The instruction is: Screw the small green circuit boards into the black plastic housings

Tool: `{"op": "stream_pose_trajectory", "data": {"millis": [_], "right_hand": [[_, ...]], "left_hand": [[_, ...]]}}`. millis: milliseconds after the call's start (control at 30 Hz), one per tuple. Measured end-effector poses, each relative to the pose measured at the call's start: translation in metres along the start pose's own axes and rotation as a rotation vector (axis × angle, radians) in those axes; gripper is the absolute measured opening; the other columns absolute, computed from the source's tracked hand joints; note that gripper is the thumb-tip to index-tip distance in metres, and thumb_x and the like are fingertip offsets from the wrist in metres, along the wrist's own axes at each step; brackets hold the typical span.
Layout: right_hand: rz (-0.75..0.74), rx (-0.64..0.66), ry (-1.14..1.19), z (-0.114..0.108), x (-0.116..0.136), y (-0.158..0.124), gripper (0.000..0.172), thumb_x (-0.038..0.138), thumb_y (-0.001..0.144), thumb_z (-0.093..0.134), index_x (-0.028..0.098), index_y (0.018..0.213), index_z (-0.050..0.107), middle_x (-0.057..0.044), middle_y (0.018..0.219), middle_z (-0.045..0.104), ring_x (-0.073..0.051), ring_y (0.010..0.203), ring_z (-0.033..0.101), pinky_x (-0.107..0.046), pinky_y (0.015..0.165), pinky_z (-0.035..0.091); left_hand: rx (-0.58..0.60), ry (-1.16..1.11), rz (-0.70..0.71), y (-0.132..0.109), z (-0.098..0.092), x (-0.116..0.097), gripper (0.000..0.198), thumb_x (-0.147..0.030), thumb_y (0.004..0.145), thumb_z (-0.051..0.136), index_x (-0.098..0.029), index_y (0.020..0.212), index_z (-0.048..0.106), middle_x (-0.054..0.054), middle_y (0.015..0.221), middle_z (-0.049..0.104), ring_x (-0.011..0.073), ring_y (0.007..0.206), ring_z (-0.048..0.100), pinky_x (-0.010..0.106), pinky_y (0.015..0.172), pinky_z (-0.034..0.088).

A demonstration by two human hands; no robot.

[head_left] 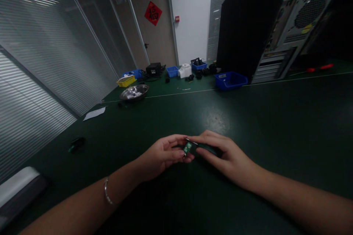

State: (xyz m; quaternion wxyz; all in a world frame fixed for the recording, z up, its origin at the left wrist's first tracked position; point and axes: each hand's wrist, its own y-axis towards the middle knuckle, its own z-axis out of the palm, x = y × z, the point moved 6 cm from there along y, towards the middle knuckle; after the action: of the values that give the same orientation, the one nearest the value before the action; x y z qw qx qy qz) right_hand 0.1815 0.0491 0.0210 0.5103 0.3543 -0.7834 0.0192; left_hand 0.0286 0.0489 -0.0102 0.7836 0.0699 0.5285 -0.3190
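We count two hands, one small green part, four blue bins, one yellow bin, one metal bowl, one computer tower and one sheet of paper. The part (188,148) sits between our hands at the near middle of the green table (275,117), just above its surface. Our left hand (162,156) pinches the part's left side with thumb and fingers curled in. Our right hand (226,154) grips its right side, fingers stretched leftward over it, palm down. Both forearms reach in from the bottom edge and meet at the part; a bracelet (107,192) circles the left wrist. The bowl (134,92), the yellow bin (126,80), the nearest blue bin (231,80), the tower (292,25) and the paper (94,113) lie well apart from our hands, toward the far side.
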Motion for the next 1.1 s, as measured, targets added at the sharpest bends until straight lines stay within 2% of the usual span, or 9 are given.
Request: {"op": "stream_pose_trajectory", "data": {"millis": [100, 200, 333, 433, 500, 600, 667, 867, 1100], "right_hand": [[-0.004, -0.012, 0.008, -0.001, 0.001, 0.0, 0.035, 0.017, 0.094, 0.052, 0.025, 0.127, 0.058, -0.006, 0.1, 0.061, -0.018, 0.091, 0.059, -0.032, 0.079, 0.048], [-0.008, -0.024, 0.001, -0.002, 0.001, 0.0, 0.034, 0.019, 0.094, 0.052, 0.025, 0.127, 0.058, -0.006, 0.101, 0.062, -0.018, 0.091, 0.059, -0.033, 0.08, 0.049], [-0.008, -0.018, -0.022, -0.001, 0.001, -0.001, 0.036, 0.018, 0.093, 0.053, 0.026, 0.128, 0.058, -0.006, 0.1, 0.062, -0.019, 0.09, 0.059, -0.032, 0.078, 0.049], [-0.005, -0.013, -0.02, -0.001, 0.002, -0.001, 0.036, 0.018, 0.093, 0.053, 0.027, 0.128, 0.058, -0.006, 0.099, 0.061, -0.019, 0.089, 0.059, -0.032, 0.077, 0.049], [-0.001, -0.008, -0.023, -0.001, 0.002, -0.001, 0.036, 0.017, 0.093, 0.053, 0.027, 0.127, 0.058, -0.006, 0.099, 0.061, -0.019, 0.089, 0.059, -0.032, 0.077, 0.049], [0.004, -0.012, -0.036, -0.002, 0.002, -0.001, 0.037, 0.016, 0.092, 0.054, 0.027, 0.127, 0.059, -0.006, 0.098, 0.062, -0.018, 0.089, 0.059, -0.031, 0.076, 0.049], [0.005, -0.014, -0.043, -0.002, 0.002, 0.0, 0.038, 0.014, 0.092, 0.054, 0.026, 0.127, 0.059, -0.006, 0.098, 0.061, -0.018, 0.089, 0.059, -0.031, 0.076, 0.049], [0.008, -0.005, -0.067, 0.0, 0.0, -0.001, 0.038, 0.014, 0.091, 0.053, 0.026, 0.127, 0.059, -0.006, 0.098, 0.06, -0.018, 0.088, 0.058, -0.03, 0.076, 0.049], [0.035, 0.023, -0.097, 0.001, 0.0, -0.002, 0.039, 0.015, 0.091, 0.053, 0.027, 0.128, 0.058, -0.006, 0.1, 0.06, -0.018, 0.086, 0.059, -0.031, 0.075, 0.05]], "left_hand": [[0.002, -0.041, 0.02, 0.0, -0.002, 0.0, 0.038, -0.002, 0.076, 0.066, -0.013, 0.111, 0.057, 0.011, 0.113, 0.062, 0.0202, 0.099, 0.064, 0.035, 0.093, 0.046], [-0.067, -0.062, 0.084, 0.0, -0.006, -0.003, 0.039, 0.001, 0.07, 0.07, -0.016, 0.101, 0.054, 0.007, 0.103, 0.066, 0.0201, 0.099, 0.064, 0.038, 0.094, 0.045], [-0.227, 0.028, 0.161, -0.001, -0.014, -0.01, 0.049, 0.001, 0.068, 0.072, -0.019, 0.109, 0.054, 0.003, 0.094, 0.068, 0.0146, 0.091, 0.063, 0.028, 0.085, 0.046], [-0.307, 0.087, 0.198, -0.001, -0.018, -0.014, 0.033, -0.002, 0.068, 0.074, -0.015, 0.096, 0.06, 0.003, 0.091, 0.068, 0.0121, 0.082, 0.062, 0.023, 0.072, 0.046], [-0.313, 0.094, 0.207, 0.0, -0.019, -0.015, 0.027, -0.005, 0.07, 0.073, -0.015, 0.091, 0.06, 0.003, 0.092, 0.069, 0.013, 0.081, 0.063, 0.024, 0.071, 0.047], [-0.283, 0.121, 0.227, -0.001, -0.017, -0.015, 0.024, -0.009, 0.074, 0.071, -0.016, 0.094, 0.058, 0.006, 0.097, 0.07, 0.017, 0.086, 0.066, 0.029, 0.076, 0.049], [-0.272, 0.162, 0.241, -0.001, -0.017, -0.015, 0.024, -0.012, 0.076, 0.071, -0.016, 0.096, 0.058, 0.007, 0.099, 0.07, 0.0183, 0.084, 0.067, 0.03, 0.073, 0.05], [-0.307, 0.272, 0.255, -0.003, -0.016, -0.016, 0.028, -0.016, 0.073, 0.074, -0.013, 0.1, 0.065, 0.008, 0.095, 0.072, 0.0176, 0.082, 0.068, 0.031, 0.076, 0.052], [-0.356, 0.46, 0.287, -0.01, -0.009, -0.023, 0.023, -0.019, 0.075, 0.073, -0.013, 0.097, 0.071, 0.009, 0.098, 0.073, 0.0178, 0.083, 0.068, 0.032, 0.081, 0.053]]}}
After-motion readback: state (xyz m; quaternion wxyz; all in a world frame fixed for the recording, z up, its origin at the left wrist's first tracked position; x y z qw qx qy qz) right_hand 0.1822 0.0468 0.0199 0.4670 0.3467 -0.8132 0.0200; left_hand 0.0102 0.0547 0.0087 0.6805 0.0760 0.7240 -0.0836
